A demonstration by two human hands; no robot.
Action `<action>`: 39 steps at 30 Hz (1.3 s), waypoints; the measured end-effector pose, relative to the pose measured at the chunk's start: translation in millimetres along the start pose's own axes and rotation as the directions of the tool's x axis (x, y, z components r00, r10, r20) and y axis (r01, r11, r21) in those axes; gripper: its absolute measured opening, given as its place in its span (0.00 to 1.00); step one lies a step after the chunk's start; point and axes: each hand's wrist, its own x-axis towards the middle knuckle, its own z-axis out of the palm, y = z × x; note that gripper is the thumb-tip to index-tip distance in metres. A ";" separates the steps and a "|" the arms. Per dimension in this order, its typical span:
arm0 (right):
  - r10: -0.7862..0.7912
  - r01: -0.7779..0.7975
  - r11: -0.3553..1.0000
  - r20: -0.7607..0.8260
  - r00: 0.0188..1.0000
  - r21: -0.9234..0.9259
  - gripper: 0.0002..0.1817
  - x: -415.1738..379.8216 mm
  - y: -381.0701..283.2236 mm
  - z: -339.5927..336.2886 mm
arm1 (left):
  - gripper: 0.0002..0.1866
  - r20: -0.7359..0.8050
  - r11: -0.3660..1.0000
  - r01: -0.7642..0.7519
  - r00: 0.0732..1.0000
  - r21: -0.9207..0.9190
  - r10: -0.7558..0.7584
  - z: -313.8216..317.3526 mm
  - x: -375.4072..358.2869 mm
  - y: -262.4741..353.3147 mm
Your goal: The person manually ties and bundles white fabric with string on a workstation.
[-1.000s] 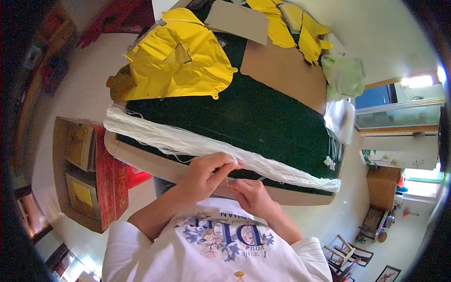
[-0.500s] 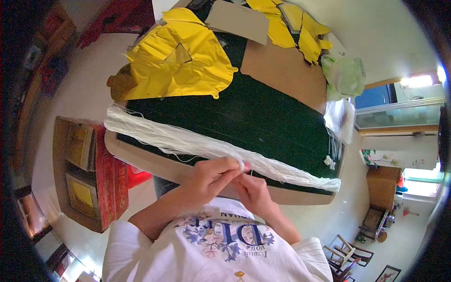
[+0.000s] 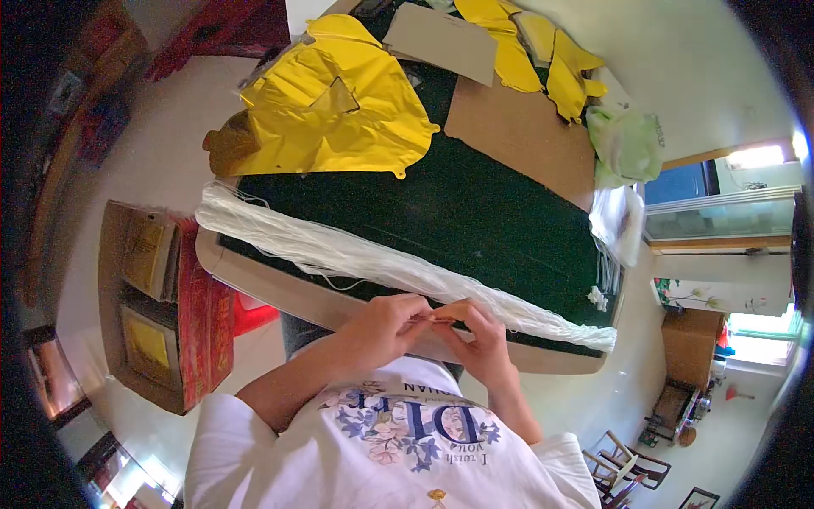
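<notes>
A long bundle of white strings (image 3: 365, 259) lies along the near edge of the dark green table top (image 3: 407, 199). Just in front of it, over the pale table rim, my left hand (image 3: 386, 329) and my right hand (image 3: 479, 335) meet with fingertips pinched together. Something small and thin is between the fingertips, too small to make out. Both hands are closed, close to the bundle's near side.
A yellow sheet (image 3: 339, 110) with a cut-out lies at the back left. Behind are a grey board (image 3: 441, 41), brown cardboard (image 3: 517, 136) and a green plastic bag (image 3: 626, 144). An open carton (image 3: 144, 305) stands left of the table.
My right hand has turned and risen so its fingers meet the left hand's from the right. The white loop seen around my left fingers no longer shows. The view has shifted slightly.
</notes>
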 end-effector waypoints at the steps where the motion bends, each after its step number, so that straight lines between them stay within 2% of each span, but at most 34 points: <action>1: 0.003 -0.003 1.000 0.014 1.000 -0.007 0.09 -0.6 0.6 -0.5 | 0.09 0.004 0.999 0.004 1.000 -0.039 -0.004 0.2 -0.3 -0.8; 5: -0.047 0.053 0.990 0.046 0.998 -0.134 0.10 -0.8 0.9 -3.4 | 0.09 -0.039 0.994 -0.045 0.998 -0.105 0.041 4.4 0.0 -12.5; 8: -0.094 0.096 0.983 0.025 0.995 -0.154 0.09 -2.7 5.1 -5.8 | 0.11 -0.160 0.846 0.031 0.978 -0.532 -0.137 4.3 4.0 -19.9; 11: -0.173 0.179 0.967 0.047 0.984 -0.183 0.08 -4.2 2.4 -11.1 | 0.13 -0.292 0.887 0.086 0.926 -0.454 -0.239 -10.6 12.4 -11.0; 12: -0.210 0.220 0.955 0.069 0.975 -0.201 0.08 -3.3 1.2 -12.9 | 0.12 -0.090 0.762 0.198 0.944 -0.616 -0.319 -6.1 12.0 -15.8; 13: -0.249 0.263 0.940 0.090 0.964 -0.218 0.07 -1.6 0.8 -13.4 | 0.11 0.122 0.605 0.323 0.929 -0.728 -0.350 -0.7 12.6 -21.8; 14: -0.234 0.240 0.952 0.053 0.971 -0.189 0.07 0.0 0.7 -11.9 | 0.10 0.333 0.425 0.455 0.883 -0.783 -0.332 2.7 12.7 -25.8; 15: -0.215 0.214 0.964 0.014 0.977 -0.159 0.07 0.8 0.4 -9.3 | 0.10 0.427 0.442 0.515 0.857 -0.735 -0.289 5.0 12.1 -27.9; 16: -0.190 0.185 0.974 -0.027 0.981 -0.128 0.07 0.4 0.2 -7.6 | 0.10 0.350 0.561 0.453 0.892 -0.693 -0.287 3.1 9.7 -24.7; 17: -0.009 0.014 0.996 -0.056 0.998 0.090 0.07 -2.6 4.0 -7.1 | 0.11 0.274 0.669 0.386 0.922 -0.635 -0.272 0.9 7.0 -20.6; 18: 0.172 -0.150 0.940 -0.046 0.984 0.306 0.06 -7.3 11.3 -6.6 | 0.11 0.200 0.766 0.316 0.949 -0.560 -0.245 0.5 5.5 -18.3; 19: 0.342 -0.296 0.811 0.002 0.940 0.504 0.06 -10.6 15.7 -6.7 | 0.11 0.034 0.923 0.090 0.996 -0.374 -0.083 4.1 3.3 -18.5; 20: 0.409 -0.370 0.716 0.073 0.910 0.592 0.05 -9.7 17.9 -8.7 | 0.10 -0.092 0.982 -0.131 0.989 -0.135 0.120 9.0 0.0 -18.8; 21: 0.461 -0.436 0.607 0.153 0.874 0.664 0.05 -5.0 19.8 -11.5 | 0.10 -0.165 0.937 -0.321 0.926 0.134 0.341 11.8 -1.9 -19.0; 22: 0.499 -0.497 0.485 0.239 0.833 0.720 0.04 -2.0 21.4 -13.4 | 0.10 -0.142 0.898 -0.362 0.904 0.251 0.404 11.1 -3.1 -17.5; 24: 0.523 -0.550 0.424 0.301 0.797 0.720 0.04 -0.1 24.3 -14.1 | 0.10 -0.074 0.773 -0.424 0.854 0.472 0.514 7.1 -6.5 -14.1; 27: 0.506 -0.608 0.335 0.407 0.761 0.720 0.04 -1.7 36.6 -10.5 | 0.14 -0.047 0.762 -0.471 0.837 0.444 0.545 8.6 -4.9 -22.6; 31: 0.470 -0.630 0.146 0.506 0.723 0.763 0.06 -3.5 34.8 -1.7 | 0.13 -0.187 0.814 -0.545 0.794 0.202 0.578 9.2 2.9 -17.5; 33: 0.408 -0.593 0.033 0.531 0.743 0.804 0.08 -6.2 35.0 4.8 | 0.11 -0.228 0.808 -0.584 0.779 0.074 0.584 11.8 6.0 -15.5; 36: 0.329 -0.592 -0.067 0.578 0.747 0.803 0.08 -5.2 31.0 6.0 | 0.07 -0.290 0.863 -0.495 0.845 -0.104 0.450 14.7 6.6 -12.2; 37: 0.305 -0.601 -0.088 0.596 0.743 0.794 0.07 -4.4 29.6 6.0 | 0.06 -0.290 0.888 -0.417 0.889 -0.193 0.355 15.0 5.1 -12.1; 39: 0.428 -0.600 0.121 0.503 0.751 0.791 0.06 -7.3 29.3 9.2 | 0.03 -0.260 0.896 -0.250 0.952 -0.367 0.160 15.4 2.2 -12.4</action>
